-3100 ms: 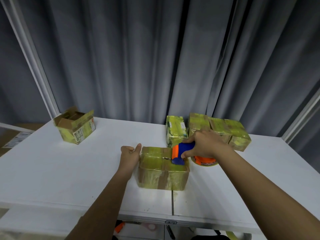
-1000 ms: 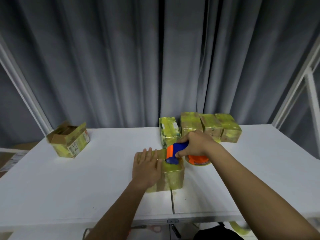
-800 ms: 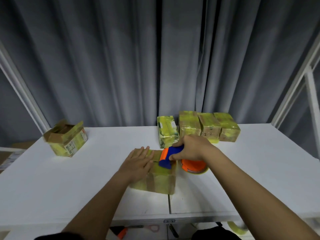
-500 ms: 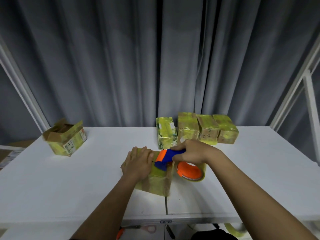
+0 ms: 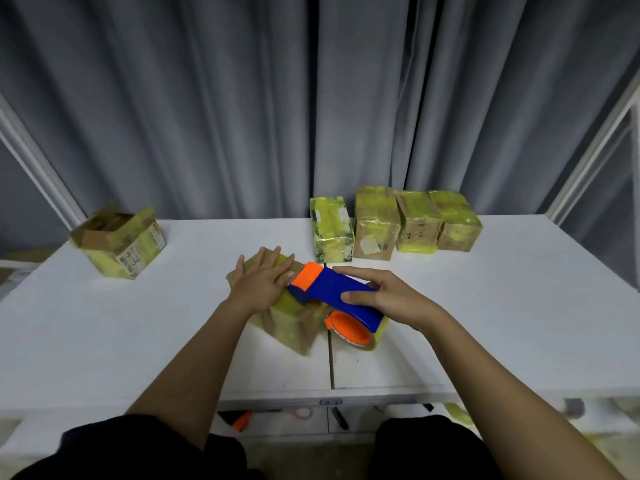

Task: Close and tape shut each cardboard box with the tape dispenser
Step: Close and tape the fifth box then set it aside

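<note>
Fingers of my left hand [image 5: 261,284] lie straight and flat on top of the box [image 5: 289,323] I am working on, pressing it down, with my forearm reaching in from the lower left. That box sits at the middle of the white table [image 5: 104,334], turned at an angle, its brown card wrapped in yellowish tape. My right hand [image 5: 384,296] curls over the blue handle of the tape dispenser [image 5: 337,301], thumb on the near side and fingers over the far side, gripping it. The dispenser's orange front end rests on the box top right beside my left fingertips, and its orange roll hangs off the box's right side. Far left on the table stands an open box [image 5: 119,242] with its flaps up. At the back right, four taped boxes [image 5: 394,223] stand in a row against the grey curtain [image 5: 311,98].
</note>
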